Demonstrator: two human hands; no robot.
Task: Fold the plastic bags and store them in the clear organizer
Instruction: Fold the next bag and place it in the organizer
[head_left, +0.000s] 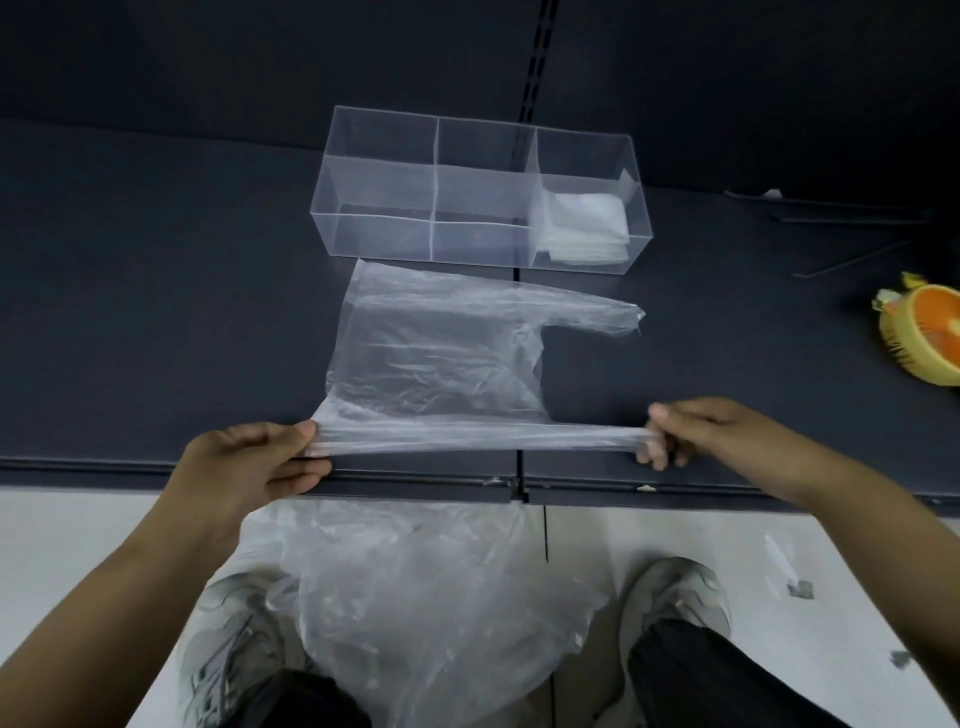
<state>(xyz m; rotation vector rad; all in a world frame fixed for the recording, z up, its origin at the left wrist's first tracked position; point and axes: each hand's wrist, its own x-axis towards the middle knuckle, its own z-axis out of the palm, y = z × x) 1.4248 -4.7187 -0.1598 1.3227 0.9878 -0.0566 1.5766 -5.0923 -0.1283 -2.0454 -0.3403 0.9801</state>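
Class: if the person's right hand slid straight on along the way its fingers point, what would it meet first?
Probably the left hand: the right hand points leftward along the stretched edge of the clear plastic bag both grip.

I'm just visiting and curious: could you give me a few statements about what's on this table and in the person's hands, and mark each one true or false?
1. Both hands, left hand and right hand, hold the near edge of a plastic bag. True.
2. The clear organizer is full in every compartment. False: only its right compartment holds folded bags.
3. The bag lies between the person and the organizer. True.
4. An orange and yellow object sits at the table's left side. False: it is at the right.
5. More plastic lies on the floor between the shoes. True.
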